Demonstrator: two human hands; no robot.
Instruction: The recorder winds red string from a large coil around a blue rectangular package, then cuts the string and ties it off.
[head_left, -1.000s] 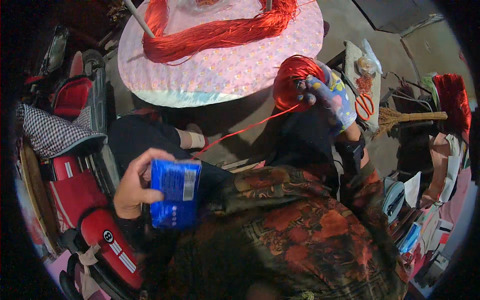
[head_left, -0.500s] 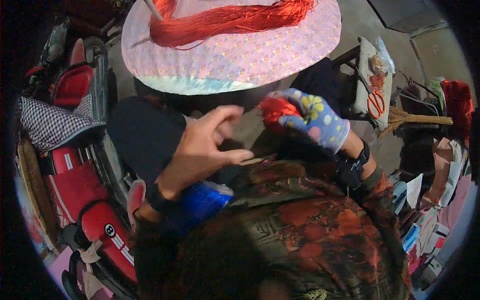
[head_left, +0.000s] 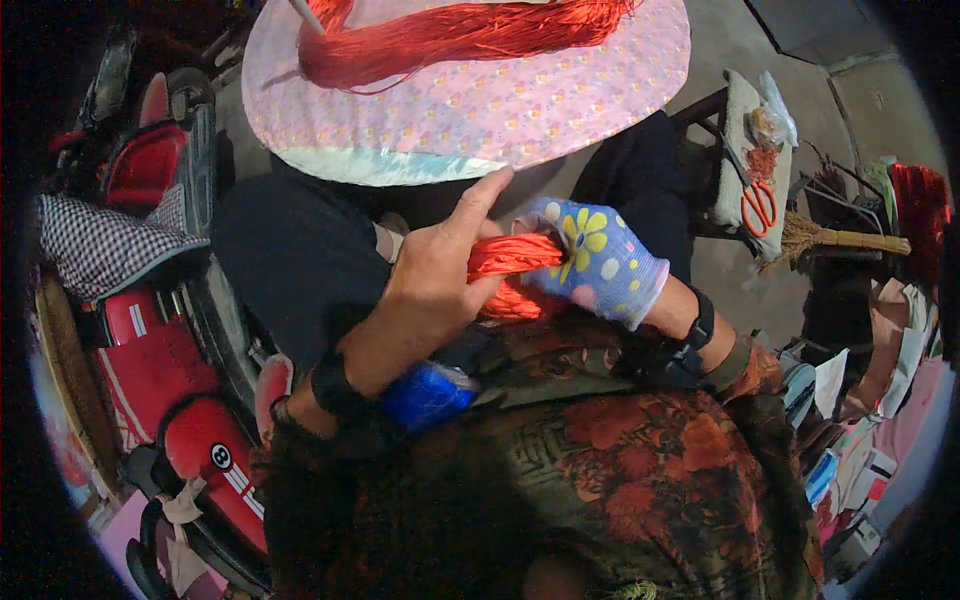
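Gloved right hand (head_left: 598, 262) clenched on red thread bundle (head_left: 512, 270), in front of the chest. Left hand (head_left: 432, 290), a second ago gripping blue packet (head_left: 428, 395), now across, fingers loosely touching the bundle; packet now tucked under the forearm. Below pink table (head_left: 480, 110).

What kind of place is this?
Probably a cluttered home workshop or garage: red thread lies on a round table, orange scissors and a straw broom sit nearby, and a red motorbike is parked beside.

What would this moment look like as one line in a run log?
left hand: on red thread bundle | right hand, flowered glove: gripping same bundle | blue packet: in lap | round table: more red thread
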